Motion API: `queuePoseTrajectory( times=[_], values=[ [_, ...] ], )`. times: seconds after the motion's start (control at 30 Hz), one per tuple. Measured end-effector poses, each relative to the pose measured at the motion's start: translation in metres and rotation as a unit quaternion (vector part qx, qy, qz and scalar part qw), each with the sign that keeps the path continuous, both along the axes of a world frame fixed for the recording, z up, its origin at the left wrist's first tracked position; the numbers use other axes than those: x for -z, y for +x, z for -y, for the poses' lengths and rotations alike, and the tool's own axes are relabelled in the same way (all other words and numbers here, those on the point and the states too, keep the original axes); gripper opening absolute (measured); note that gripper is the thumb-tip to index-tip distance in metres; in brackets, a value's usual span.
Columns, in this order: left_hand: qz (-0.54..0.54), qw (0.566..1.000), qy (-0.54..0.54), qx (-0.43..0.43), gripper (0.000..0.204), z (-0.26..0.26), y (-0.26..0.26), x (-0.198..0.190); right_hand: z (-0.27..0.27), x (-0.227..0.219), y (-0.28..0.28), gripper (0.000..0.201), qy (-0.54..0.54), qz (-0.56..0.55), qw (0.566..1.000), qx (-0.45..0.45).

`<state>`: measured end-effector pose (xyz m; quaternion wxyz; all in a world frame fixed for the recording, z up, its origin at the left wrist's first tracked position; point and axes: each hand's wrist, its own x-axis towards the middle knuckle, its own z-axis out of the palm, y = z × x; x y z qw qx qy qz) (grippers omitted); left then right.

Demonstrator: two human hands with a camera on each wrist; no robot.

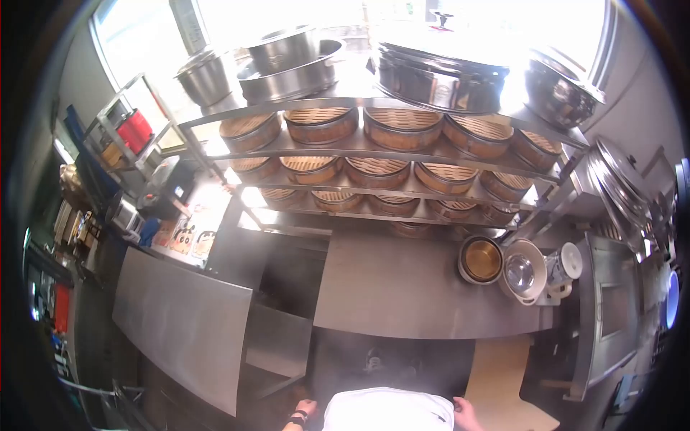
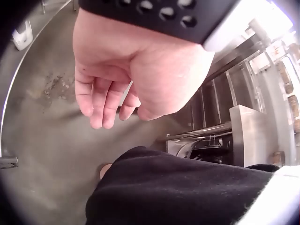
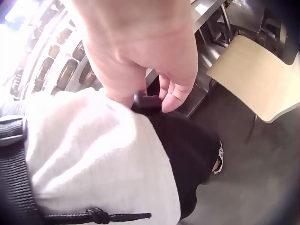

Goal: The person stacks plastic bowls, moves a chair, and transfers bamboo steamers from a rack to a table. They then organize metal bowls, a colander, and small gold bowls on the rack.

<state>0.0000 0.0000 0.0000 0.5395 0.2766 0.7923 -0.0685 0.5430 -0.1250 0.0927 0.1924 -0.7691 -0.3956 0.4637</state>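
Observation:
My left hand (image 1: 306,408) hangs beside my left hip with a black band (image 2: 140,18) on its wrist. In the left wrist view its fingers (image 2: 98,103) droop in a loose curl over the floor, holding nothing. On the other side, my right hand (image 1: 466,413) is beside the white top (image 3: 93,154) I wear. Its thumb and fingers pinch a small black object (image 3: 148,102), seen in the right wrist view close above my dark trousers (image 3: 183,150); what kind of object it is I cannot tell.
Ahead, a metal rack (image 1: 374,149) carries several bamboo steamers (image 1: 402,136), with steel pots (image 1: 287,54) on top. A steel counter (image 1: 395,287) stands before me, bowls (image 1: 521,269) at its right end. A wooden chair (image 1: 496,373) is near my right; another steel worktop (image 1: 183,316) lies left.

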Motion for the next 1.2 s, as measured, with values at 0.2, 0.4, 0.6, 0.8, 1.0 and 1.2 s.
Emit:
queuePoseTrajectory(
  times=[0.2, 0.4, 0.6, 0.8, 1.0, 1.2],
  values=[
    [0.006, 0.998, -0.036, 0.046, 0.038, -0.039, -0.011, -0.018, -0.004, -0.051, -0.07, 0.034, 0.003, 0.066, 0.985, 0.158],
    [0.054, 0.99, 0.048, 0.125, 0.031, -0.115, -0.003, 0.019, 0.045, -0.042, -0.093, 0.028, 0.014, 0.114, 0.989, 0.097],
    [0.085, 0.976, 0.088, 0.181, 0.028, -0.162, 0.066, -0.014, 0.117, -0.019, -0.145, 0.028, -0.097, -0.049, 0.956, 0.273],
    [0.07, 0.943, 0.082, 0.313, 0.032, -0.14, 0.11, -0.004, 0.225, -0.009, -0.2, 0.04, -0.043, -0.097, 0.947, 0.304],
    [0.095, 0.898, 0.106, 0.416, 0.035, -0.067, 0.132, 0.02, 0.343, -0.032, -0.274, 0.032, 0.058, -0.06, 0.922, 0.378],
    [0.092, 0.796, 0.123, 0.585, 0.04, 0.013, 0.185, -0.047, 0.474, -0.009, -0.309, 0.046, -0.107, -0.135, 0.825, 0.539]
  ],
)
